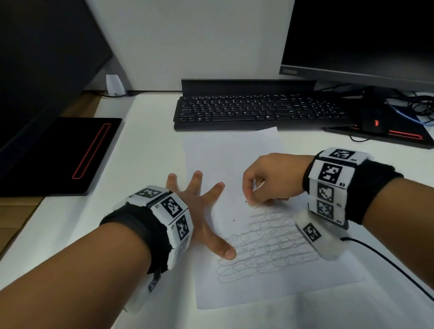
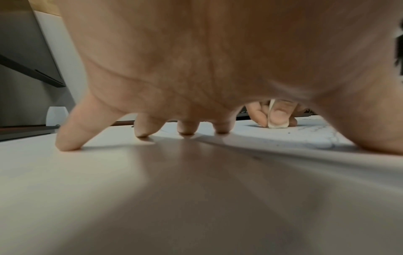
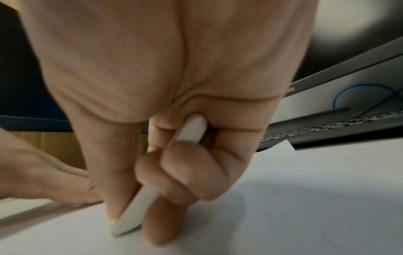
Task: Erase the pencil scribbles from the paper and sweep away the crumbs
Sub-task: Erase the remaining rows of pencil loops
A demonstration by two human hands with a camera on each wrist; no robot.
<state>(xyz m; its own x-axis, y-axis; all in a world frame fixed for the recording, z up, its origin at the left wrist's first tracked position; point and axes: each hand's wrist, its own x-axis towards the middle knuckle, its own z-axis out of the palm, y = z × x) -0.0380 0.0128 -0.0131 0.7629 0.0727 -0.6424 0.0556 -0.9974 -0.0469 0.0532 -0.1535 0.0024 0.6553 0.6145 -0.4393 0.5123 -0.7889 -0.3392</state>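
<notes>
The right hand [image 1: 269, 178] pinches a white eraser [image 3: 130, 218], its tip down on the paper [image 1: 233, 151] at the top edge of the pencil scribbles [image 1: 264, 243], while the left hand [image 1: 199, 207] lies flat with fingers spread, pinning the sheet's left side. I'd rub in short strokes away from that pinning hand, so the sheet doesn't buckle. The keyboard [image 1: 253, 109] crowds the far edge; bare desk [image 1: 138, 157] to the left looks like the better way to sweep the dark crumbs [image 1: 233, 220].
</notes>
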